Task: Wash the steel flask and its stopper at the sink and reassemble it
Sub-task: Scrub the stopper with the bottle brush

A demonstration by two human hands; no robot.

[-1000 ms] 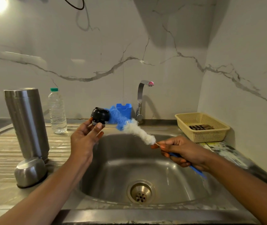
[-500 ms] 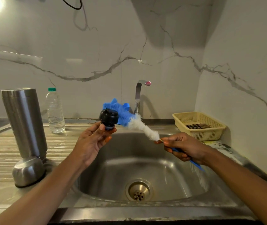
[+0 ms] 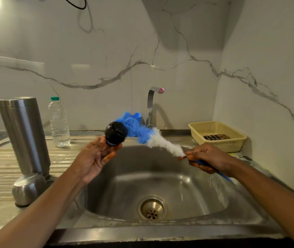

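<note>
The black stopper (image 3: 115,134) is held up over the left side of the sink (image 3: 178,185) by the fingertips of my left hand (image 3: 94,158). My right hand (image 3: 208,159) grips the blue handle of a bottle brush (image 3: 153,136) whose white and blue bristles press against the stopper's right side. The steel flask body (image 3: 24,135) stands upside down on the drainboard at the left. Its steel cup lid (image 3: 27,189) lies just in front of it.
A clear plastic water bottle (image 3: 59,122) stands behind the flask. The tap (image 3: 151,104) rises behind the sink with a blue holder (image 3: 136,116) beside it. A yellow basket (image 3: 217,136) sits at the right by the wall. The drain (image 3: 152,208) lies in the basin.
My left hand has carried the stopper a little to the right and upward. The brush head has stayed against it, shifting along its side.
</note>
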